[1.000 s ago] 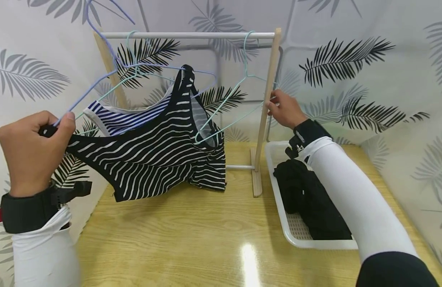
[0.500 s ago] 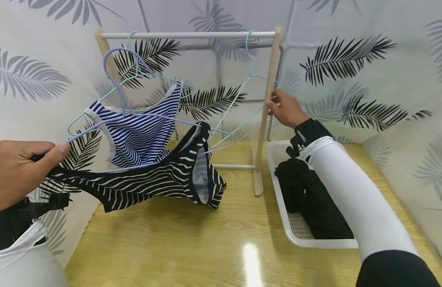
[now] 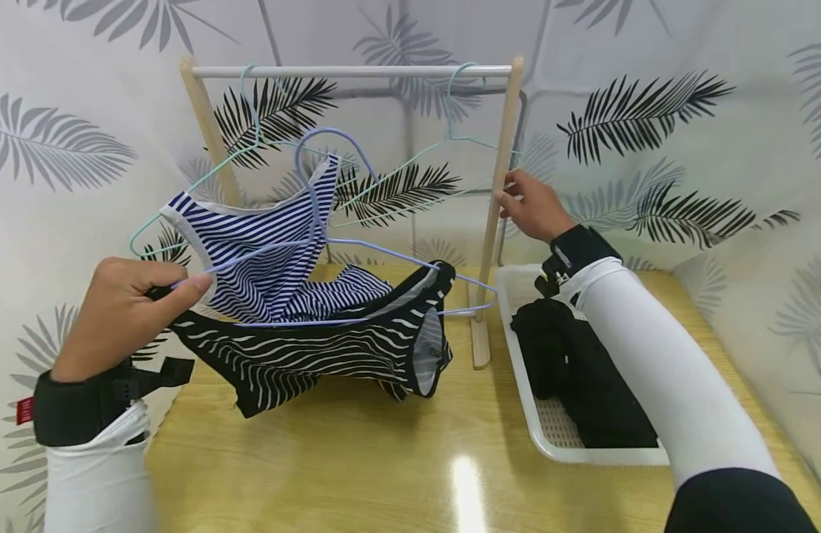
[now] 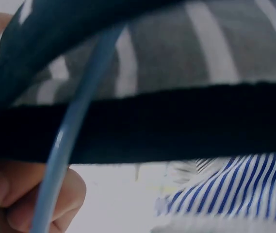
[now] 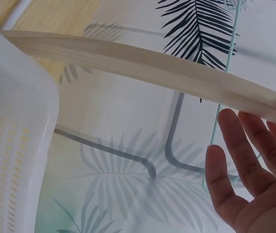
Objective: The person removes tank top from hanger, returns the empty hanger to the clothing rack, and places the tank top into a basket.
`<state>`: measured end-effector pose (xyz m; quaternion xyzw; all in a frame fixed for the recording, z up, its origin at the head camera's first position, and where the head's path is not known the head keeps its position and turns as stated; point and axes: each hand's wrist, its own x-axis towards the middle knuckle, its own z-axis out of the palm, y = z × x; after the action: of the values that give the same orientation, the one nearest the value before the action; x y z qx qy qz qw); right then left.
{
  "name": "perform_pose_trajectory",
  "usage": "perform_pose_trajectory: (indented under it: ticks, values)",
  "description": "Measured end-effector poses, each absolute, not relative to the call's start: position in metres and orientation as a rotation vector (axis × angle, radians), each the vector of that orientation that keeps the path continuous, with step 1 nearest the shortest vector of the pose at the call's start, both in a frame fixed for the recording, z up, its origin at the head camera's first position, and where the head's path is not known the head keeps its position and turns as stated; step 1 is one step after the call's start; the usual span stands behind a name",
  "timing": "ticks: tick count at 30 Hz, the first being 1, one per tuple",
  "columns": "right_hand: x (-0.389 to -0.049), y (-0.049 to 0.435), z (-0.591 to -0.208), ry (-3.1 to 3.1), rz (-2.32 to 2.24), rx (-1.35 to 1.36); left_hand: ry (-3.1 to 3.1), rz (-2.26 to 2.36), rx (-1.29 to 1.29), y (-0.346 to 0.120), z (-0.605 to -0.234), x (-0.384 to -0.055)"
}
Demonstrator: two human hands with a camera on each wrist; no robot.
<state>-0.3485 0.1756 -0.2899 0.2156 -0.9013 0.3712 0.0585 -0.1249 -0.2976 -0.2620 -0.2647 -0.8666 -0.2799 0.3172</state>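
Note:
My left hand (image 3: 126, 314) pinches one end of a periwinkle-blue clothes hanger (image 3: 383, 252), together with a strap of a black-and-white striped tank top (image 3: 303, 352). The top's other strap hangs over the hanger's far arm, and the hook points up, apart from the rail. The left wrist view shows the hanger wire (image 4: 74, 107) passing the top's dark edge close up. My right hand (image 3: 535, 207) holds the right wooden post (image 3: 506, 141) of a small clothes rack, thumb and fingertips on it. In the right wrist view the fingers (image 5: 244, 145) lie under the post.
A blue-and-white striped tank top (image 3: 250, 229) hangs on a mint hanger at the rail's (image 3: 383, 72) left. A bare mint hanger (image 3: 448, 111) hangs at the right. A white basket (image 3: 533, 426) with black clothing (image 3: 577, 377) stands right of the rack on the wooden table (image 3: 317, 474).
My left hand dips left and down, then returns right with the hanger and striped top. The hook drops lower and moves right, below the rail. The bare mint hanger turns. My right hand stays put.

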Motion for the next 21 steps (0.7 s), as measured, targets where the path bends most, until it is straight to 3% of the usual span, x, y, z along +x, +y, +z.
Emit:
perform_pose_trajectory:
  ticks: [11,21]
  values:
    - [-0.353,0.186,-0.296,-2.804,1.18,0.672,-2.307,-0.947,-0.837,-0.251,-0.301,-0.16]
    - [-0.355,0.186,-0.291,-2.8,1.216,0.689,-2.323,-1.034,-0.864,-0.224,-0.308,-0.153]
